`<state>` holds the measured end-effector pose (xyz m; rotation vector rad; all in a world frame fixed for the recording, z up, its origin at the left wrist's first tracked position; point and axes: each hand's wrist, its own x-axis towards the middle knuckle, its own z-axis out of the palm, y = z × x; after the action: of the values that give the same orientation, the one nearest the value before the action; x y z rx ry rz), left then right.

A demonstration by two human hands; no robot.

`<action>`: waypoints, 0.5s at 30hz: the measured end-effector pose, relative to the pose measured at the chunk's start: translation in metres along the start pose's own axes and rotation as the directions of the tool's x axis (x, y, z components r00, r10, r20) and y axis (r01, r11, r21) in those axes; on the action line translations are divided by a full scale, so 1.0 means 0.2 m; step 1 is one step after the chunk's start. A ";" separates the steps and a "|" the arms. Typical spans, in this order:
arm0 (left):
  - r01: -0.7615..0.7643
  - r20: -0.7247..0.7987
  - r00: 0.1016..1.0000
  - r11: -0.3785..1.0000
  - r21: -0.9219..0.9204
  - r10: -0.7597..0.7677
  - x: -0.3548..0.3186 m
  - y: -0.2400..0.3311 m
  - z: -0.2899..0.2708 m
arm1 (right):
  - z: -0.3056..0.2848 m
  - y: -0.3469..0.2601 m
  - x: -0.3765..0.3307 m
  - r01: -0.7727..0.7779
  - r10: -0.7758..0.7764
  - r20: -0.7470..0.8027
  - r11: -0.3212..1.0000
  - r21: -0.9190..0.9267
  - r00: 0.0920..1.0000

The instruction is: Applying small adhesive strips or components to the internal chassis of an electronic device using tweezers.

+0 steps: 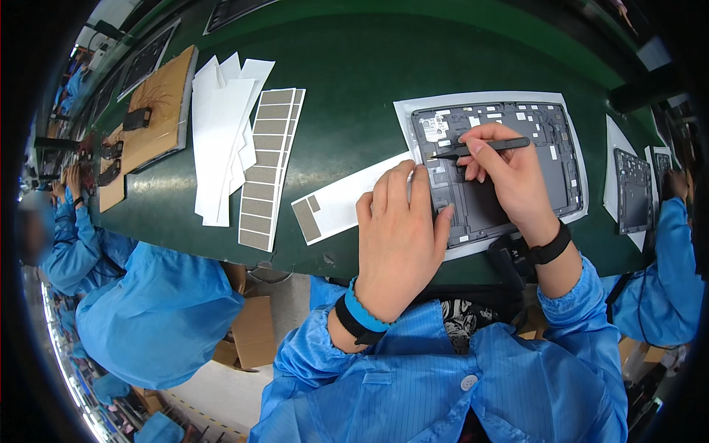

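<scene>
My right hand (pixel 509 170) is closed around black tweezers (pixel 515 143). Their tips point left, down at the upper left part of a dark tablet-like housing (pixel 484 203). Small white and silver patches dot the housing, which lies on a white sheet (pixel 578 148). My left hand (pixel 399 229) lies flat with its fingers stretched out, over the housing's left edge and the right end of a white strip (pixel 336 199). Grey rectangular pads (pixel 306 221) remain at the strip's left end. Whatever lies under my left palm is hidden.
Left on the green table (pixel 340 81) are a sheet of grey pads (pixel 262 177), loose white papers (pixel 221 140) and cardboard (pixel 159 111) with black wired parts. A second housing (pixel 633 188) lies right. Co-workers in blue sit on both sides; one person's hand (pixel 676 184) is at the right.
</scene>
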<state>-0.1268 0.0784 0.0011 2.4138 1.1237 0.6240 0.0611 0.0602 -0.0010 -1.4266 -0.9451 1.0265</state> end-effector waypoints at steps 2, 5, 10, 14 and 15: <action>-0.004 0.016 1.000 1.000 0.011 0.004 0.01 0.00 -0.01 | -0.01 0.00 0.00 -0.011 0.011 -0.010 1.000 0.000 1.000; -0.010 0.019 1.000 1.000 0.000 0.010 0.03 -0.01 -0.01 | -0.01 -0.02 0.01 -0.036 0.036 -0.016 0.999 -0.005 0.999; 0.007 0.025 1.000 1.000 0.002 -0.007 0.04 -0.01 -0.02 | -0.01 -0.01 0.02 -0.079 0.080 -0.025 0.997 0.018 0.996; -0.008 0.014 1.000 1.000 0.013 0.008 0.06 -0.01 -0.02 | -0.04 0.00 0.00 -0.084 0.094 -0.034 0.971 0.224 0.995; -0.014 -0.049 0.999 0.997 -0.078 0.010 0.06 -0.02 -0.02 | -0.05 -0.01 0.00 -0.118 0.135 -0.021 0.923 0.367 0.991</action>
<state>-0.1243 0.0916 0.0043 2.3526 1.0843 0.7208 0.0695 0.0571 0.0011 -1.2015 -0.5938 1.1911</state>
